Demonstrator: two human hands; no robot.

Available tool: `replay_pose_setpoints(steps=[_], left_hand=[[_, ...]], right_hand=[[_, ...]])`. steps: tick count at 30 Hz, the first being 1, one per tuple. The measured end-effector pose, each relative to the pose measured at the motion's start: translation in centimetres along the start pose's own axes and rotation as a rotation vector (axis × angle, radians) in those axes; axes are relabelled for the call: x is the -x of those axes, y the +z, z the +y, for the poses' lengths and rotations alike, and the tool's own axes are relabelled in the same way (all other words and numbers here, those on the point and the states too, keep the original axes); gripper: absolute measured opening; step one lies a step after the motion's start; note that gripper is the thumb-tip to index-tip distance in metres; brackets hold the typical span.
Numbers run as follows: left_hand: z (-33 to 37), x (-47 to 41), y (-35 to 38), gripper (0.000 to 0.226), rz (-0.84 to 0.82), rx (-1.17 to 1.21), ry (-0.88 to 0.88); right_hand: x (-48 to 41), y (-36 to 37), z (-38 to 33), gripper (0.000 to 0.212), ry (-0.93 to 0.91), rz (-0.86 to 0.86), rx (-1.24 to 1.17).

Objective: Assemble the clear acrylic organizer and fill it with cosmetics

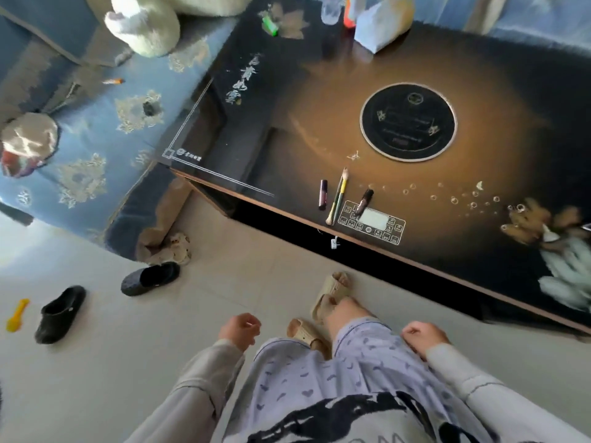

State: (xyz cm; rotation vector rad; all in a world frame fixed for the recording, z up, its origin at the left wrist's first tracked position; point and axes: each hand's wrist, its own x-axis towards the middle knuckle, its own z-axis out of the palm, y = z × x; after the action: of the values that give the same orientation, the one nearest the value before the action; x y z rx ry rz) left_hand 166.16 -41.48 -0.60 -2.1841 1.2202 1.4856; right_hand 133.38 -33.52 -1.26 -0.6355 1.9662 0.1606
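Table (287, 139) cut off at right; cosmetics (337, 199) near edge, blurred

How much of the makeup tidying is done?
Nothing looks done yet: no organizer shows. Nothing is in hand; the left hand and right hand hang empty. Still to do: building it, then loading the purple tube, the pencils and the dark tube lying on the table.

Both hands hang low, left (240, 330) and right (423, 338), fingers loosely curled, holding nothing.
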Motion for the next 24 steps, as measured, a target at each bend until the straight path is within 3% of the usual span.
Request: replay_pose_setpoints(steps=[6, 10, 16, 19, 22, 24], left_hand=[[3.7, -1.9, -1.0, 0.031, -0.122, -0.205, 0.015], [6.9, -4.1, -2.1, 0.026, -0.143, -0.218, 0.017], [13.6, -7.2, -3.3, 0.02, -0.12, -0.186, 0.073], [17.5, -8.6, -3.1, 0.019, -0.069, -0.198, 0.113], [21.6, -10.2, -2.5, 0.029, 0.005, -0.234, 0.16], [24.3, -11.5, -2.1, 0.035, 0.04, -0.224, 0.194]], right_hand=[[-1.7, -1.0, -2.3, 0.029, 0.065, 0.03, -0.187], [-3.4, -2.5, -5.1, 0.033, 0.067, 0.044, -0.21], [-5.9, -5.3, -10.2, 0.031, -0.012, 0.014, -0.219], [-7.4, -6.7, -13.2, 0.016, -0.053, 0.023, -0.271], [-9.6, -7.5, -15.7, 0.029, -0.086, 0.058, -0.327], [-10.9, -7.9, -17.4, 0.026, -0.089, 0.129, -0.351]])
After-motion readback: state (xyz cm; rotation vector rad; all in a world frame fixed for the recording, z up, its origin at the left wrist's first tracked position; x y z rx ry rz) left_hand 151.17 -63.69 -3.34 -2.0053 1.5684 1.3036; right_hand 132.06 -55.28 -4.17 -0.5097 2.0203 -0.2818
